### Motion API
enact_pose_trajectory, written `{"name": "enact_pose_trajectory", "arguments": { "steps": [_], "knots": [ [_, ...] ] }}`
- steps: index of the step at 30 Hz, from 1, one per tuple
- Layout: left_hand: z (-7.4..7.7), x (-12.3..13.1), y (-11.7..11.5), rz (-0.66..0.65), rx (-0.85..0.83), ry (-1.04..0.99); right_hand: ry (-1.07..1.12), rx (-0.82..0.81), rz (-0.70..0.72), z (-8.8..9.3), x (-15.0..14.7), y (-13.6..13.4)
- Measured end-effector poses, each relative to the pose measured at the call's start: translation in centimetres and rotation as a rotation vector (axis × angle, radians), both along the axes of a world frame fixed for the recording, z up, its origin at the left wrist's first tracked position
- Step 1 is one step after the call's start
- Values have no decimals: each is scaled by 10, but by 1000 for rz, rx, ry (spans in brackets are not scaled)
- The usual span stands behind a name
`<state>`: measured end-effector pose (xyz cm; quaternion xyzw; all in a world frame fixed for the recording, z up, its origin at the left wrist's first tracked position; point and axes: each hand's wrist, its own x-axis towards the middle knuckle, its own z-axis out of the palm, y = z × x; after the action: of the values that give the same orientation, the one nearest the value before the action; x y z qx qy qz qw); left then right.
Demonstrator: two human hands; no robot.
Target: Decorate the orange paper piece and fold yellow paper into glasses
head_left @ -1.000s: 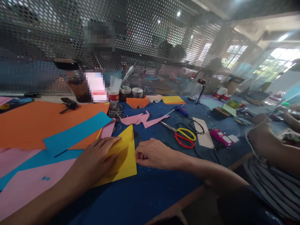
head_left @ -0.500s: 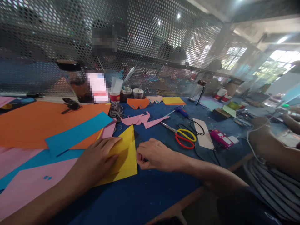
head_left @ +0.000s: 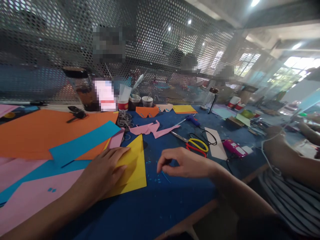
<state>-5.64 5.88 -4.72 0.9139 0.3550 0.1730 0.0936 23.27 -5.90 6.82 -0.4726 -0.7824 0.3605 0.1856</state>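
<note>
My left hand (head_left: pixel 103 171) lies flat, fingers stretched out, on a folded yellow paper (head_left: pixel 136 156) that rests on the blue table top (head_left: pixel 160 200). Just right of the paper's edge, my right hand (head_left: pixel 183 163) hovers a little above the table. Its fingers are curled down and close together, and nothing shows in them. Scissors with yellow and red handles (head_left: pixel 197 145) lie just beyond my right hand.
Orange sheet (head_left: pixel 37 130), blue strip (head_left: pixel 82 141) and pink sheet (head_left: pixel 32 196) cover the left. Pink scraps (head_left: pixel 152 128), a blue glue gun (head_left: pixel 192 118), cables, a pink device (head_left: pixel 233 147) and cups (head_left: pixel 122 104) lie further back. A perforated screen (head_left: pixel 150 50) closes the far side. A co-worker's arm (head_left: pixel 287 156) is at right.
My right hand has lifted off the yellow paper's right edge and moved right, away from it. My left hand and the paper stay in place.
</note>
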Motion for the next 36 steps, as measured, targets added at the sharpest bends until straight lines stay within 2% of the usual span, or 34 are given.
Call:
{"name": "enact_pose_trajectory", "arguments": {
  "steps": [2, 5, 7, 10, 13, 16, 19, 22, 26, 28, 32, 36],
  "knots": [
    [2, 1, 0, 11, -15, 20, 29, -64, 42, 3, 17, -20],
    [7, 2, -1, 49, -49, 45, 14, -194, 132, -2, 45, -59],
    [10, 3, -2, 61, -72, 50, -76, -300, 142, -7, 56, -83],
    [11, 3, -1, 51, -86, 35, -175, -269, 124, -11, 55, -101],
    [9, 3, 1, 50, -92, 41, -141, -62, 31, -14, 38, -89],
    [8, 2, 3, 61, -108, 56, -203, 192, -139, -26, 18, -58],
    [7, 2, 4, 68, -129, 19, -291, 207, -278, -46, 4, -27],
    [7, 1, 4, 58, -135, -23, -358, 228, -254, -62, 1, -5],
    [7, 1, 5, 64, -139, 9, -427, 359, -333, -66, 6, 9],
    [7, 2, 5, 62, -139, 9, -416, 408, -273, -64, 9, 9],
    [5, 1, 6, 73, -147, -16, -386, 453, 15, -62, 11, 0],
    [3, -1, 7, 88, -155, -47, -400, 474, 59, -60, 16, -7]
  ]
}}
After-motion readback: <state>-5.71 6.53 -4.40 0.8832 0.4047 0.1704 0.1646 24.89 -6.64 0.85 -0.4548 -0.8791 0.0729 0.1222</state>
